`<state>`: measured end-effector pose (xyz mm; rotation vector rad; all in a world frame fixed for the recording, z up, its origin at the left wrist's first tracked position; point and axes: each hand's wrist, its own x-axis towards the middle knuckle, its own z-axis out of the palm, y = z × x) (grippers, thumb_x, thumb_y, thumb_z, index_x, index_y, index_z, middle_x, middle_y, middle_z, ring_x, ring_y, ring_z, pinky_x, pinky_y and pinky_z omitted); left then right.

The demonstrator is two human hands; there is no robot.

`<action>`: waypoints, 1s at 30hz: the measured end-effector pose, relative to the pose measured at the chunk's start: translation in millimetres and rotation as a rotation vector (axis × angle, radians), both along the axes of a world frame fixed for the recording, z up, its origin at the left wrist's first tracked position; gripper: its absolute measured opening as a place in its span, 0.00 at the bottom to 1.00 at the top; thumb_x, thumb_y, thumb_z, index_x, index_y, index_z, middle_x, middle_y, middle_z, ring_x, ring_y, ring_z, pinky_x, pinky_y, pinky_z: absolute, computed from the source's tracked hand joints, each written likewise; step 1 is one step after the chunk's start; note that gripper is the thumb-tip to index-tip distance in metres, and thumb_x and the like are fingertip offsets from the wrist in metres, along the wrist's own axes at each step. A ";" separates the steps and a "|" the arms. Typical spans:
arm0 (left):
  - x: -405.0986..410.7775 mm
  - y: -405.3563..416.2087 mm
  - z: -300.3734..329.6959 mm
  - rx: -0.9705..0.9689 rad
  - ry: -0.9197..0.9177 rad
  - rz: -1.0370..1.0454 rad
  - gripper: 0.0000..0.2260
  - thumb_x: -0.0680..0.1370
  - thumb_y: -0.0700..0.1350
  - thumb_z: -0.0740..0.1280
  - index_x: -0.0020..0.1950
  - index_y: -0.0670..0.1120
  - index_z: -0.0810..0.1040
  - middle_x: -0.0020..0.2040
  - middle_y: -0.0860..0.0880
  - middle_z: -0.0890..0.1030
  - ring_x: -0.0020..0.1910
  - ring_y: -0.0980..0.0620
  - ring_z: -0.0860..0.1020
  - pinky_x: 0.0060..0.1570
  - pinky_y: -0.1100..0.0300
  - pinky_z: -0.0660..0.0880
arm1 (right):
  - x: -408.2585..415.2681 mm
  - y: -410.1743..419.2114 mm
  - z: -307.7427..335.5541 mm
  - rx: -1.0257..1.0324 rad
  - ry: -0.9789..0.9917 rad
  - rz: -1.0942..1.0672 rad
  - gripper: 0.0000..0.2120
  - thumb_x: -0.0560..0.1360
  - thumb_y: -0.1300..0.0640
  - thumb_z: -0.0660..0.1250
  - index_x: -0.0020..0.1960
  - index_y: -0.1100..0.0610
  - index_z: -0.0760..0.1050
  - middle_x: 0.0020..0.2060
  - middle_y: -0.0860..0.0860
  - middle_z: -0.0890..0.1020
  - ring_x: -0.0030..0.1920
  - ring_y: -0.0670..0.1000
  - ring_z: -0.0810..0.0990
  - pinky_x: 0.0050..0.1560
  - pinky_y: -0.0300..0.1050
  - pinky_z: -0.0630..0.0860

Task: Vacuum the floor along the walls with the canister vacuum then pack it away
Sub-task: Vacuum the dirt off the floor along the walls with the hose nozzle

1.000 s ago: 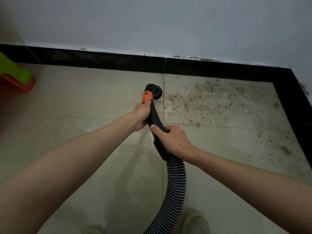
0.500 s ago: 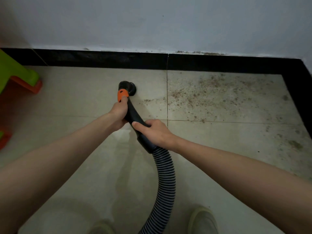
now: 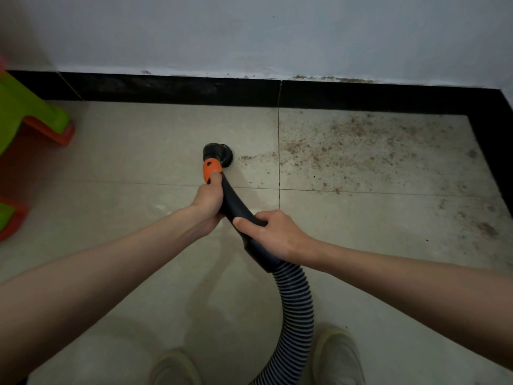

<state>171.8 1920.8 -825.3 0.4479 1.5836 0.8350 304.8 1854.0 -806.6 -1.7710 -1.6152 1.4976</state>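
Observation:
A black vacuum wand [image 3: 236, 207] with an orange collar [image 3: 211, 168] ends in a round black nozzle [image 3: 219, 153] that sits on the beige tiled floor [image 3: 133, 151]. My left hand [image 3: 208, 202] grips the wand just below the orange collar, thumb on the collar. My right hand [image 3: 273, 234] grips the wand's lower end, where the ribbed hose [image 3: 295, 312] joins. Brown dust and crumbs [image 3: 361, 148] lie scattered on the tile to the right of the nozzle, up to the black skirting [image 3: 166, 88]. The canister is out of view.
A white wall [image 3: 249, 31] runs across the top, meeting another wall at a corner [image 3: 497, 107] on the right. A green and orange plastic stool [image 3: 30, 120] stands at the left edge. My two shoes [image 3: 338, 357] show at the bottom.
The nozzle slid left off the dusty tile, then came back a little to the right. The view has shifted with it, showing more of the stool and my shoes.

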 end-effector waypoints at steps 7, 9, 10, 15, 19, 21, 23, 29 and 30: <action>23.2 1.4 6.6 -0.005 -0.002 -0.065 0.24 0.82 0.55 0.54 0.68 0.36 0.65 0.44 0.48 0.75 0.40 0.52 0.75 0.33 0.61 0.71 | 14.1 -5.8 -0.4 0.018 -0.021 -0.078 0.20 0.73 0.39 0.66 0.31 0.51 0.71 0.19 0.40 0.75 0.21 0.38 0.73 0.22 0.30 0.64; 29.1 3.2 8.2 -0.006 -0.004 -0.093 0.25 0.82 0.55 0.54 0.69 0.36 0.65 0.45 0.47 0.75 0.41 0.52 0.75 0.34 0.61 0.72 | 17.8 -7.2 -0.3 0.016 0.007 -0.104 0.19 0.74 0.40 0.66 0.32 0.52 0.72 0.19 0.40 0.76 0.22 0.38 0.74 0.22 0.28 0.65; 31.9 3.7 8.8 -0.008 -0.007 -0.111 0.25 0.82 0.55 0.54 0.69 0.36 0.65 0.46 0.47 0.75 0.41 0.52 0.75 0.34 0.61 0.72 | 19.6 -8.4 -0.4 0.017 0.017 -0.116 0.18 0.74 0.40 0.66 0.32 0.52 0.73 0.21 0.41 0.77 0.22 0.38 0.75 0.22 0.29 0.66; 47.0 6.4 11.9 -0.019 -0.023 -0.199 0.23 0.83 0.55 0.53 0.67 0.37 0.67 0.44 0.46 0.75 0.41 0.51 0.75 0.35 0.60 0.72 | 27.8 -13.2 -1.6 0.032 -0.028 -0.176 0.20 0.74 0.38 0.65 0.34 0.53 0.74 0.28 0.46 0.79 0.27 0.42 0.77 0.30 0.35 0.71; 59.3 9.6 15.6 -0.028 -0.048 -0.269 0.23 0.83 0.55 0.53 0.66 0.37 0.67 0.44 0.47 0.74 0.40 0.52 0.74 0.34 0.60 0.72 | 35.4 -16.0 -1.9 0.024 -0.043 -0.203 0.19 0.75 0.38 0.63 0.36 0.53 0.72 0.29 0.46 0.77 0.28 0.43 0.76 0.31 0.37 0.69; 63.1 12.0 17.2 -0.039 -0.055 -0.291 0.22 0.83 0.55 0.52 0.66 0.38 0.67 0.44 0.47 0.74 0.40 0.51 0.74 0.35 0.60 0.72 | 37.8 -15.6 -1.5 -0.001 -0.024 -0.198 0.18 0.76 0.39 0.62 0.37 0.53 0.71 0.31 0.47 0.77 0.32 0.46 0.76 0.33 0.39 0.69; 63.8 15.1 17.5 -0.045 -0.061 -0.298 0.21 0.83 0.54 0.52 0.67 0.39 0.66 0.44 0.47 0.74 0.41 0.51 0.74 0.36 0.60 0.72 | 38.2 -11.9 -0.8 -0.020 -0.009 -0.187 0.17 0.77 0.40 0.62 0.38 0.52 0.71 0.33 0.48 0.77 0.34 0.46 0.77 0.33 0.39 0.69; 52.2 19.6 12.7 -0.023 0.004 -0.299 0.22 0.83 0.54 0.51 0.66 0.38 0.66 0.45 0.47 0.74 0.41 0.52 0.74 0.37 0.60 0.71 | 16.0 6.7 -3.8 -0.040 -0.091 -0.109 0.12 0.76 0.45 0.61 0.41 0.52 0.69 0.38 0.49 0.77 0.37 0.49 0.77 0.35 0.43 0.71; 47.7 20.1 12.0 -0.016 0.022 -0.288 0.21 0.83 0.54 0.52 0.66 0.38 0.67 0.44 0.47 0.74 0.41 0.52 0.74 0.38 0.60 0.71 | 8.4 7.2 -5.5 -0.029 -0.098 -0.109 0.12 0.76 0.44 0.60 0.42 0.52 0.69 0.39 0.49 0.77 0.38 0.50 0.78 0.37 0.45 0.74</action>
